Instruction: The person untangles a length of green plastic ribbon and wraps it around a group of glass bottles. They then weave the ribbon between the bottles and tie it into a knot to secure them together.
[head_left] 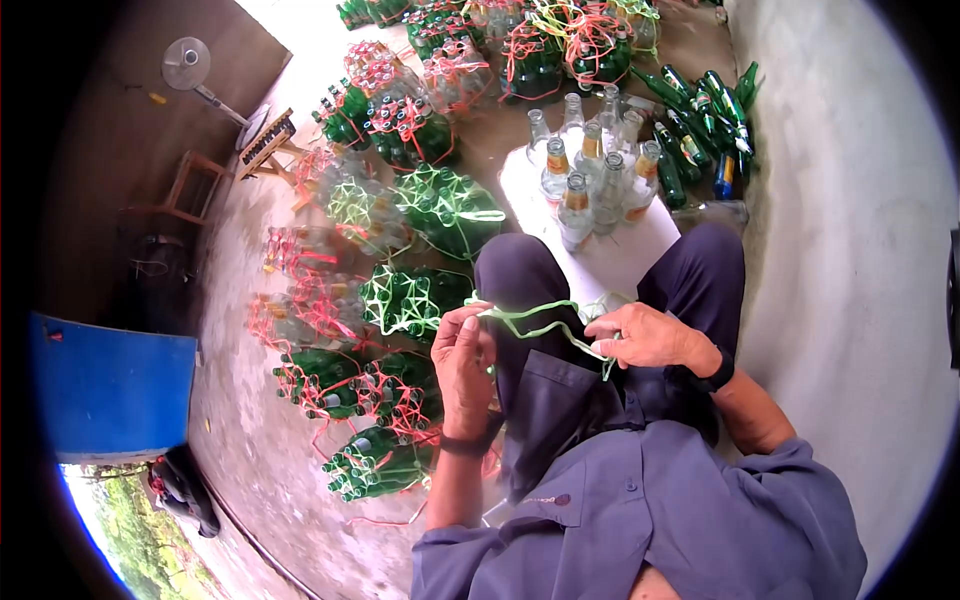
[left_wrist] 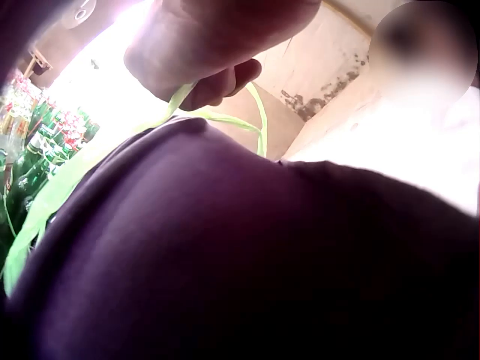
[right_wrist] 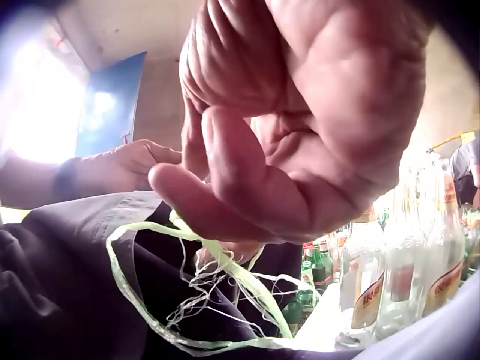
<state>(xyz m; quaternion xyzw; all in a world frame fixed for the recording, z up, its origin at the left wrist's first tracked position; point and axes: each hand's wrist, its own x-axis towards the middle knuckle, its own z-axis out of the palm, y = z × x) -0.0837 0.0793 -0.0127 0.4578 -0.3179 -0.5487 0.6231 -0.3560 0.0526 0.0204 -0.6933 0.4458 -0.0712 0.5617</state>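
Light green plastic twine [head_left: 530, 318] stretches between the two hands, above the knees. The left hand [head_left: 463, 365] pinches one end of it between thumb and fingers; in the left wrist view a strand [left_wrist: 169, 110] runs out from under the curled fingers. The right hand [head_left: 645, 335] grips the other part, its fingers curled inward. Loops and frayed thin threads of the twine [right_wrist: 247, 281] hang below the right hand in the right wrist view. Just beyond the knees, several clear glass bottles [head_left: 590, 170] with orange-and-white labels stand grouped on a white board [head_left: 640, 245].
Bundles of green bottles [head_left: 440, 210] and clear bottles tied with pink or green twine cover the floor to the left and ahead. Loose green bottles [head_left: 695, 120] lie by the right wall [head_left: 840, 250]. A blue panel [head_left: 120, 385] and a fan [head_left: 187, 65] stand at far left.
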